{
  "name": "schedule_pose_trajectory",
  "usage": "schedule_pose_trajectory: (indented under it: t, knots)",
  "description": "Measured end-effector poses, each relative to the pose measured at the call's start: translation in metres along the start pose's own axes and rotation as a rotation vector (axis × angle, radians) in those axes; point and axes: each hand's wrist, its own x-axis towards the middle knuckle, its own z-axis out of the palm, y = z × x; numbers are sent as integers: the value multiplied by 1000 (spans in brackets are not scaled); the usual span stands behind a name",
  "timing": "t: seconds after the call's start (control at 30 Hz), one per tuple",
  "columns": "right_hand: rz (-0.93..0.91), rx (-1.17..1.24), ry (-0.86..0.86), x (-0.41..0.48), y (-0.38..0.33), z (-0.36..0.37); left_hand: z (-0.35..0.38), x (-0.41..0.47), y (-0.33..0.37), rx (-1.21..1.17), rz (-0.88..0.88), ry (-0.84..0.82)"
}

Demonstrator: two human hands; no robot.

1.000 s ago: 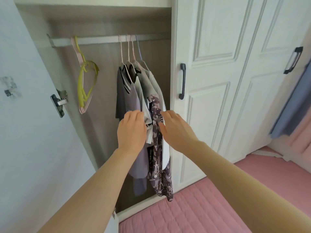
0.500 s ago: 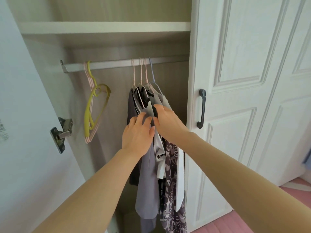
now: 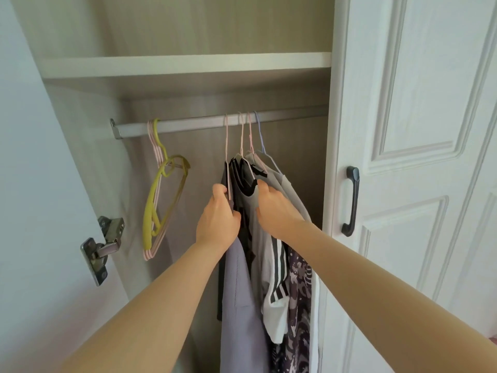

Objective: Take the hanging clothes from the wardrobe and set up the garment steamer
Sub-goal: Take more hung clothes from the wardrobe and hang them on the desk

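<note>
Several garments (image 3: 242,286) hang on pink and blue wire hangers (image 3: 248,135) from the wardrobe's metal rail (image 3: 193,125). They include a lilac top, a dark one, a grey one with black trim and a dark patterned piece. My left hand (image 3: 219,216) grips the leftmost garment near its shoulder, fingers curled round the fabric edge. My right hand (image 3: 274,208) holds the grey garments to the right, fingers curled into the cloth. Both hands are just below the hanger shoulders. No garment steamer is in view.
Empty yellow and pink hangers (image 3: 164,195) hang at the rail's left end. A shelf (image 3: 185,64) runs above the rail. The open door with its hinge (image 3: 103,244) is at left; a shut white door with a black handle (image 3: 351,200) stands at right.
Both hands have climbed from the middle of the garments to just under the hangers and spread apart, now gripping fabric. The view has tilted upward, showing the shelf.
</note>
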Motion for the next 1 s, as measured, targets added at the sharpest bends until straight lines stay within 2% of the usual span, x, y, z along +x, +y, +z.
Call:
schedule_pose_trajectory:
  t: [0.1, 0.2, 0.3, 0.43, 0.57, 0.67, 0.83, 1.0]
  knots:
    - [58, 33, 62, 17, -6, 8, 3, 20, 0, -201, -181, -14]
    - [78, -7, 85, 30, -11, 12, 7, 37, -2, -327, -263, 30]
    - [142, 109, 64, 40, -19, 14, 9, 48, -4, -475, -335, 78]
    - [31, 21, 74, 47, -30, 19, 7, 48, -8, -526, -323, 143]
    - [46, 106, 103, 51, -34, 25, 1, 46, -16, -538, -306, 186]
    - [153, 264, 120, 54, -40, 24, -3, 49, -19, -558, -301, 215]
    - [495, 881, -13, 69, -46, 12, -11, 50, -12, -630, -289, 234]
    - [510, 1041, 62, 75, -58, -15, -29, 49, 4, -663, -275, 251]
